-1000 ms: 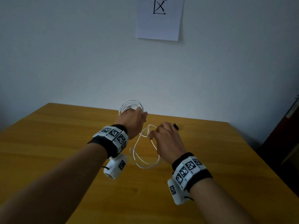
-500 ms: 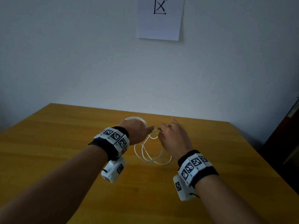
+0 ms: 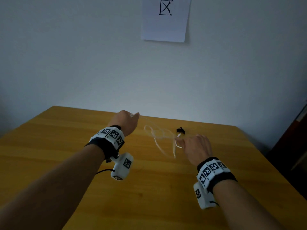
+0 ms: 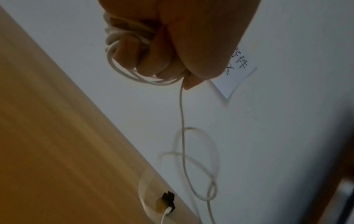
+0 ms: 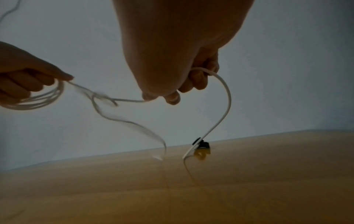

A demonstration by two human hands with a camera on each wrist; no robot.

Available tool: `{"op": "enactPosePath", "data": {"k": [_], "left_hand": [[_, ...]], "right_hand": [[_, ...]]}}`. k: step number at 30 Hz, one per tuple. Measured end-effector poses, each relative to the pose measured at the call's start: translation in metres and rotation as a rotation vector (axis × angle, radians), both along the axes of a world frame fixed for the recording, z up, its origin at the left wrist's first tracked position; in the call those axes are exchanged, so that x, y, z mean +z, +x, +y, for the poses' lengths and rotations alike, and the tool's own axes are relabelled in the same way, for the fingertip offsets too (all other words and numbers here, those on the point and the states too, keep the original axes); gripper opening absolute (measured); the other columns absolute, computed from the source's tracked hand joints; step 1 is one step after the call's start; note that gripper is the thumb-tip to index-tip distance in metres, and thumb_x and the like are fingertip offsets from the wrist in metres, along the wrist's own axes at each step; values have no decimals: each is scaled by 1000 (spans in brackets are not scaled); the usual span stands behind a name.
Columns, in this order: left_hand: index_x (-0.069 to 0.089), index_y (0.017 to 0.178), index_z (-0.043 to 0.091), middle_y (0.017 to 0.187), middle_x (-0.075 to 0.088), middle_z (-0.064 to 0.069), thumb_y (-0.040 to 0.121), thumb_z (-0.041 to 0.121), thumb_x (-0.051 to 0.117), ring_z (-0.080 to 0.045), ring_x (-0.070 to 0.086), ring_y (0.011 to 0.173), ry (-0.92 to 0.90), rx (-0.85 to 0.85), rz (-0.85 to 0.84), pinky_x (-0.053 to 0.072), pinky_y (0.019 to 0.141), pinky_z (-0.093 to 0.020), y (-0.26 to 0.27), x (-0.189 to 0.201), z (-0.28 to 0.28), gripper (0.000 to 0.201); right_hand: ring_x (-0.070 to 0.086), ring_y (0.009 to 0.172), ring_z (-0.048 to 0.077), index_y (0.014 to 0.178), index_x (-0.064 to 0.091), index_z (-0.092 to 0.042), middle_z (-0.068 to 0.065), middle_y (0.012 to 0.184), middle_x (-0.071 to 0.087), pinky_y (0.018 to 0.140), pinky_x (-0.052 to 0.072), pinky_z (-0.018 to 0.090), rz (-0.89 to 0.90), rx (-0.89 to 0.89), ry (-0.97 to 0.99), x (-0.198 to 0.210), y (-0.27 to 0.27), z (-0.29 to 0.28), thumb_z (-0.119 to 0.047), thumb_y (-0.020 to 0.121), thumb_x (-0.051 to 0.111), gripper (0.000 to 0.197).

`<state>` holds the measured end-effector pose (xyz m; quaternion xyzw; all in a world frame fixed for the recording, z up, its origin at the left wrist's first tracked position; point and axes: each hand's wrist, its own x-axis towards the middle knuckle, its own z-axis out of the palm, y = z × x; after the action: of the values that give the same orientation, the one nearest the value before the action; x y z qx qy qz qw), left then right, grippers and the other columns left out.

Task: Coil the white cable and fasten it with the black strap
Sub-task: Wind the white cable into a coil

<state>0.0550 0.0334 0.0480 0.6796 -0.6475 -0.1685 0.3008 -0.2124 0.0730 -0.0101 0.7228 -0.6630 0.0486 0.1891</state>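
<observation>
My left hand [image 3: 132,116] grips a small coil of the white cable [image 4: 118,65] in a fist near the table's far edge. From the fist a loose strand of white cable [image 3: 157,136] runs in blurred loops to my right hand [image 3: 181,141]. The right hand pinches the cable [image 5: 226,98] between thumb and fingers above the table. The cable's tail curves down from there to the black strap [image 3: 180,130], which lies on the wood just beyond the right hand. The right wrist view shows the strap [image 5: 202,144] attached near the cable's end.
The wooden table [image 3: 66,163] stands against a pale wall with a sheet of paper [image 3: 166,19] taped on it. Dark furniture [image 3: 295,146] stands off the table's right edge. Both wrists carry marker bands and white camera boxes.
My hands have moved apart: the left forward and left with its coil, the right to the right. The hanging loops are drawn out between them, and the strap shows again.
</observation>
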Motion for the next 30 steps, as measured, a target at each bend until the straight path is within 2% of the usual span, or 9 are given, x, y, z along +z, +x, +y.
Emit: {"op": "enactPosePath", "data": {"k": [2, 4, 6, 11, 15, 18, 21, 25, 30], "left_hand": [[65, 115, -7, 78, 68, -15, 102, 42, 43, -23, 58, 57, -3, 60, 79, 35, 47, -25, 9, 0, -4, 55], [66, 89, -3, 66, 58, -10, 102, 39, 41, -26, 52, 56, -26, 107, 95, 33, 48, -26, 16, -1, -8, 50], [45, 59, 5, 56, 44, -7, 102, 33, 41, -25, 41, 52, -52, 153, 108, 28, 48, -28, 19, -1, -10, 52], [32, 55, 8, 53, 33, -6, 101, 26, 39, -23, 29, 49, -67, 219, 180, 24, 50, -32, 24, 5, -9, 50], [38, 55, 5, 55, 40, -8, 101, 26, 38, -27, 40, 57, -73, 292, 245, 31, 55, -32, 37, 8, -12, 51], [42, 58, 3, 61, 46, -10, 103, 24, 35, -31, 47, 66, -70, 330, 277, 37, 66, -34, 44, 11, -14, 50], [41, 56, 4, 58, 45, -8, 104, 25, 33, -23, 42, 54, -96, 336, 270, 32, 61, -32, 45, 12, -10, 52], [35, 54, 6, 54, 41, -9, 102, 28, 33, -24, 36, 50, -98, 256, 211, 27, 50, -32, 34, 8, -4, 53], [32, 56, 12, 51, 32, -3, 99, 34, 40, -21, 34, 47, 3, 102, 320, 35, 57, -30, 8, 10, 2, 49]], "right_hand": [[41, 50, 14, 71, 63, -28, -7, 52, 47, 65, 40, 30, 63, -74, 23, -4, -11, 2, -36, 106, 52, 37], [50, 61, 13, 105, 62, -39, -7, 64, 49, 71, 44, 31, 94, -166, 156, -7, -18, 5, -22, 108, 44, 25], [62, 84, 18, 93, 61, -36, -4, 77, 53, 86, 48, 34, 44, -258, 261, -9, -19, 5, -19, 107, 38, 32], [62, 92, 19, 107, 69, -21, -1, 97, 64, 85, 44, 32, -71, -521, 433, -10, -21, -5, -24, 102, 48, 21], [62, 86, 15, 91, 67, -21, -2, 91, 64, 88, 49, 29, -87, -676, 452, -11, -33, -4, -23, 101, 50, 20], [63, 77, 14, 78, 64, -21, -2, 78, 62, 82, 54, 30, -107, -705, 415, -13, -42, 0, -23, 100, 52, 25], [61, 73, 15, 75, 62, -20, -1, 76, 61, 76, 54, 29, -142, -683, 408, -16, -46, 3, -25, 101, 51, 28], [63, 80, 19, 89, 67, -18, 0, 80, 60, 71, 51, 30, -167, -573, 381, -16, -40, 4, -20, 102, 48, 23], [49, 124, 32, 113, 68, -16, 11, 128, 59, 91, 52, 39, -201, -454, 274, -11, -15, -2, -31, 98, 59, 22]]}}
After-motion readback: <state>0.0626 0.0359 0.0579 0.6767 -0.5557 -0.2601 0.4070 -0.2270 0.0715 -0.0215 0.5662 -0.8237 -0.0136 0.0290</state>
